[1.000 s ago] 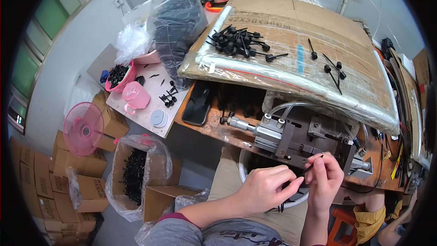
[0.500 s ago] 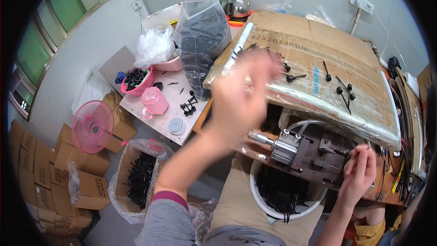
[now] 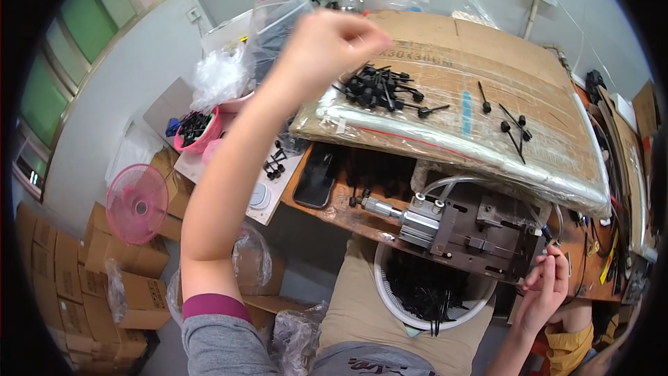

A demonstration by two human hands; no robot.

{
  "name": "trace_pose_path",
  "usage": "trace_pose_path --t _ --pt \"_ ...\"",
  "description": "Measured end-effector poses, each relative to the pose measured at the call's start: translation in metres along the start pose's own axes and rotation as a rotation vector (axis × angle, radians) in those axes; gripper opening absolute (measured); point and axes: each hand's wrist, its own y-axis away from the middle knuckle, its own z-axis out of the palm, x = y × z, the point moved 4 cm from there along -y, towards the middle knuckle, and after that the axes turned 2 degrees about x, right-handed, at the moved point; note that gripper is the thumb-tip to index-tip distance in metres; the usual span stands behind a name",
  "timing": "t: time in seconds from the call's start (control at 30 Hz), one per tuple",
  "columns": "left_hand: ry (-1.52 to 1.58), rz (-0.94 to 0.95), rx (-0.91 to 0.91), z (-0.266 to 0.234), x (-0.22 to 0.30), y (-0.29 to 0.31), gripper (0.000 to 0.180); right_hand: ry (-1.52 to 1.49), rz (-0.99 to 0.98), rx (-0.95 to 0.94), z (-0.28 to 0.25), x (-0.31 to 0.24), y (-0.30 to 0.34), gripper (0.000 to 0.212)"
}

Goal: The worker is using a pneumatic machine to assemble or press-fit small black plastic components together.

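My left hand (image 3: 337, 40) is raised over the far left of a cardboard-topped surface (image 3: 431, 83), its fingers drawn together and somewhat blurred. Whatever it may hold does not show. Just below it lies a pile of black stemmed parts with round heads (image 3: 381, 89); several more lie loose to the right. At the right end of a small metal clamping machine (image 3: 480, 237) with a silver cylinder, my right hand (image 3: 546, 280) is closed at the fingertips. A small dark piece (image 3: 547, 234) shows at those fingertips, partly hidden.
A white basket (image 3: 381, 292) of black parts sits between my legs, under the machine. A phone (image 3: 315, 177) lies on the wooden bench. To the left are a pink fan (image 3: 139, 203), stacked cartons (image 3: 73, 278) and a pink bowl (image 3: 216, 125). Another person's yellow garment (image 3: 569, 349) shows lower right.
My left hand has moved up and away to the left, uncovering the pile of black parts and the phone. My right hand has dropped slightly. The whole view has shifted a little.
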Motion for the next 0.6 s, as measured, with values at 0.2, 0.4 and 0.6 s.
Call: trace_pose_path --t 0.2,0.4,0.6 --pt "-0.347 0.103 -0.258 0.097 0.016 0.008 0.019 -0.035 0.006 -0.1 0.016 -0.001 0.02 0.019" --pt "-0.355 0.033 -0.266 0.124 0.01 0.017 0.018 -0.028 0.058 -0.117 0.0 0.003 0.031 0.016" --pt "0.235 0.179 0.077 0.105 0.071 0.067 0.021 -0.088 0.152 -0.098 0.005 0.006 0.028 0.016"
